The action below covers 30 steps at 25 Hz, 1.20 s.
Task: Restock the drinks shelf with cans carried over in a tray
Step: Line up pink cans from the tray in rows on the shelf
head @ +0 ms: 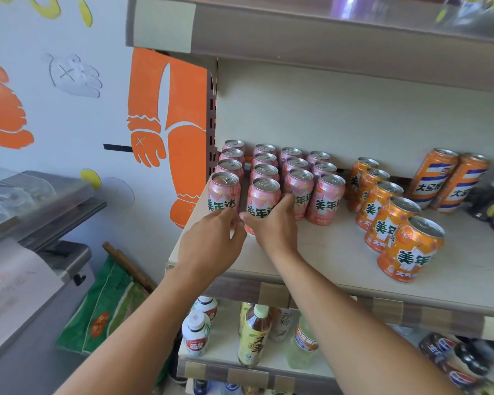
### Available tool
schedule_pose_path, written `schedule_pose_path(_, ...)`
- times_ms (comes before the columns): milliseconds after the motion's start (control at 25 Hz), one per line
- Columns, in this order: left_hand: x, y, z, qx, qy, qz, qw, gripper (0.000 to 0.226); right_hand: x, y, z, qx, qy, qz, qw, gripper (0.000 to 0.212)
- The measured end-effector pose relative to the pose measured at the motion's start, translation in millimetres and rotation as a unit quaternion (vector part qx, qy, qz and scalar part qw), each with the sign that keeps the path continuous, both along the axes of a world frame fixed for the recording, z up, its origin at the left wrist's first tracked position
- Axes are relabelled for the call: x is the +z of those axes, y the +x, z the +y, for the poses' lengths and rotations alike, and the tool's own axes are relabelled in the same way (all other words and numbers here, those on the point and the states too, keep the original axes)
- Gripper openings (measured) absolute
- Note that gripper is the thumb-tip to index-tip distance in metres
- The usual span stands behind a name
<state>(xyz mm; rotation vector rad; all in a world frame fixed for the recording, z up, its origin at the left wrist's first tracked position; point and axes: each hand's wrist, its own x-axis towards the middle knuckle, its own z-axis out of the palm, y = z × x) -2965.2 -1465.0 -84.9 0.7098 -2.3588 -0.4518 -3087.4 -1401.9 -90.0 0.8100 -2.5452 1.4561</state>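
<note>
Both hands are up at the front left of the drinks shelf (pixel 320 246), close together, nearly touching. Left hand (pixel 211 240) has its fingers curled round the lower part of the front pink can (pixel 224 192) in the leftmost column, gripping it; the can stands upright on the shelf. Right hand (pixel 271 223) grips the front pink can of the second column (pixel 261 201), thumb stretched up along its right side and fingers wrapped round the lower left, can also upright. Pink cans (pixel 294 169) stand in four columns running back toward the shelf's rear wall, packed tight, pull tabs up. To their right, apart from them, a diagonal line of orange cans (pixel 388 212) runs from the back toward the front edge, the nearest one (pixel 411 249) close to the edge. Behind those, two taller orange cans with blue and white stripes (pixel 445 181) stand side by side. Dark items at the far right edge, too blurred to tell. Lower shelf (pixel 211 360) holds upright bottles: a white one (pixel 196 332), a yellow-label tea bottle (pixel 254 334), a pale green one (pixel 304 343), and dark cola bottles (pixel 451 357) at right. Left of the shelving, a white wall with orange cartoon figures (pixel 166 115), a grey metal cabinet (pixel 40 223), and a green bag (pixel 103 306) on the floor.
</note>
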Motion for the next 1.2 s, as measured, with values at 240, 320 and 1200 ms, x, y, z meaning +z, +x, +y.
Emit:
schedule_pose_path(240,3.9,6.5,14.7,-0.006,0.000,-0.005,1.000,0.017,9.0,0.5,12.0,0.048,0.052,-0.042,0.997,0.077)
schedule_pose_path(320,6.3,13.4,22.8,-0.002,-0.005,0.001,1.000,0.018,9.5,1.0,24.8,0.065,0.081,-0.048,0.993,0.083)
schedule_pose_path(1200,2.8,-53.5,240.2,-0.244,0.007,0.013,0.970,0.027,12.9,18.2,343.6,-0.135,0.177,0.156,0.962,0.058)
